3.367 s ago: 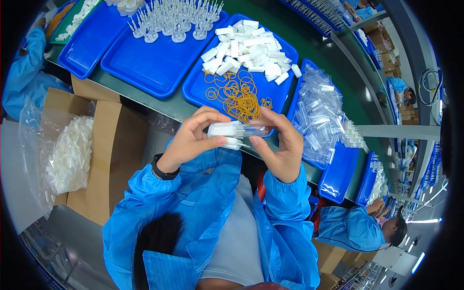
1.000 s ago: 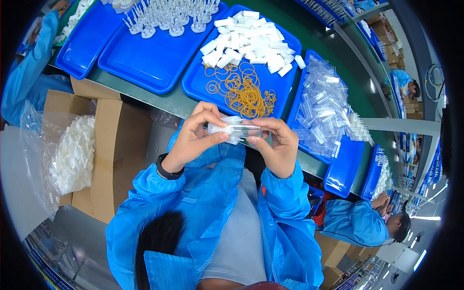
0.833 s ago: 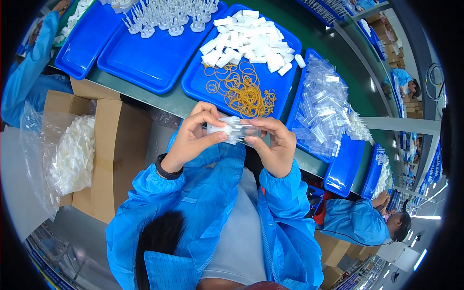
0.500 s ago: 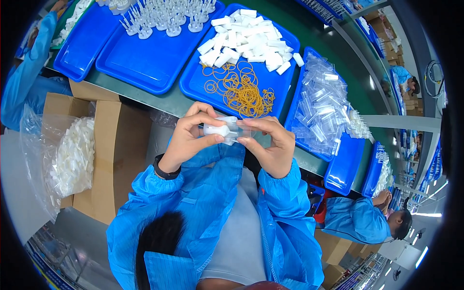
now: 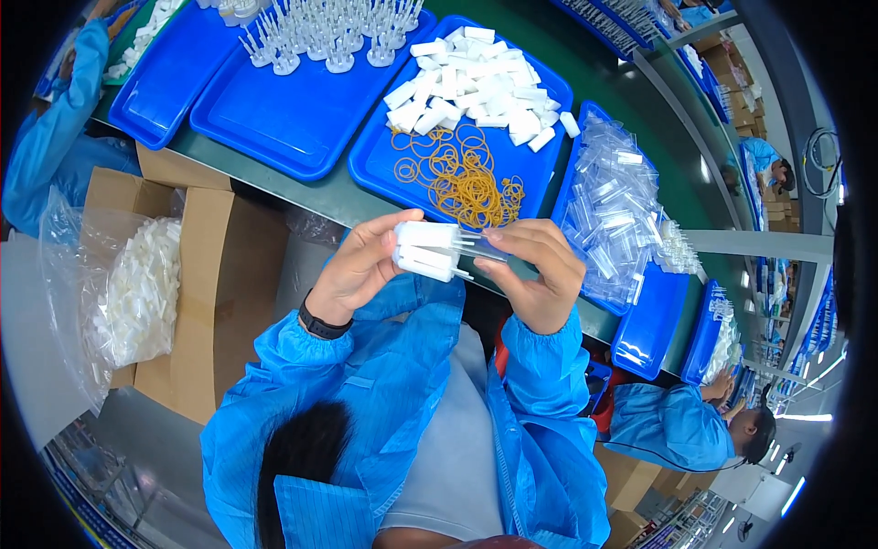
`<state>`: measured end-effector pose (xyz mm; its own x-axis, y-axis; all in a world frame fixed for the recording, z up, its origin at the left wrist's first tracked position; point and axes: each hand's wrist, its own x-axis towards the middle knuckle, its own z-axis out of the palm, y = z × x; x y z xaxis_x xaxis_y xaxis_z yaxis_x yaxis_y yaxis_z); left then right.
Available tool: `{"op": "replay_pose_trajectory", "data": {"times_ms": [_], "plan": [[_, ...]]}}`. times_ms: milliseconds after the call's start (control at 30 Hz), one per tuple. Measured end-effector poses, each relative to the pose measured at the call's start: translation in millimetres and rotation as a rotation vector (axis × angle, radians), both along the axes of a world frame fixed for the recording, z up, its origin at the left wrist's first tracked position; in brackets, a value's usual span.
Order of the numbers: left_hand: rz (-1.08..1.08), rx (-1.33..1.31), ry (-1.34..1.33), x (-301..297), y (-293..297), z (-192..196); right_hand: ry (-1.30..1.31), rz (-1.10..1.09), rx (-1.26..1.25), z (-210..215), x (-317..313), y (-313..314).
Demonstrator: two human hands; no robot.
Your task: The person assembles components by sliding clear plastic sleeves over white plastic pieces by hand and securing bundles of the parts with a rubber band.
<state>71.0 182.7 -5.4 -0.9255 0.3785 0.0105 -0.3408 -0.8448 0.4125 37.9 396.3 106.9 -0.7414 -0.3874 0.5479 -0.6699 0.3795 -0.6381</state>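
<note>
In front of my chest, my left hand point(image 5: 358, 265) is closed round one end of a cluster of white blocks point(image 5: 426, 249). Thin clear prongs point(image 5: 468, 241) stick out of its right side. At those prongs my right hand point(image 5: 541, 271) pinches a clear plastic piece point(image 5: 492, 249) between thumb and fingers; its exact shape is hard to make out. Just beyond both hands lies a blue tray point(image 5: 373, 165) with loose white blocks point(image 5: 476, 82) heaped at its far side and tan rubber bands point(image 5: 471, 188) at its near side.
Left of it, another blue tray point(image 5: 274, 137) bears upright clear pronged parts point(image 5: 334, 37). To the right, a tray holds clear plastic pieces point(image 5: 608, 197). A cardboard box point(image 5: 215, 274) with a bag of white parts point(image 5: 142, 293) stands at left. Co-workers point(image 5: 672, 421) sit on either side.
The white cluster has turned so its long sides and prongs show. My right hand has shifted right, apart from the white blocks, with the clear piece in its fingers. The view has shifted slightly.
</note>
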Motion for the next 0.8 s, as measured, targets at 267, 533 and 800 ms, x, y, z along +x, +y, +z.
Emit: {"op": "replay_pose_trajectory", "data": {"times_ms": [267, 533, 800], "plan": [[0.061, -0.324, 0.217, -3, -9, 0, -0.044, 0.080, 0.120, 6, -1, -3], [-0.061, -0.038, 0.010, 3, 6, -6, 0.013, 0.104, 0.077, -1, -2, -8], [-0.207, 0.196, -0.073, 11, 9, -15, 0.002, 0.127, 0.054, -11, 1, -9]]}}
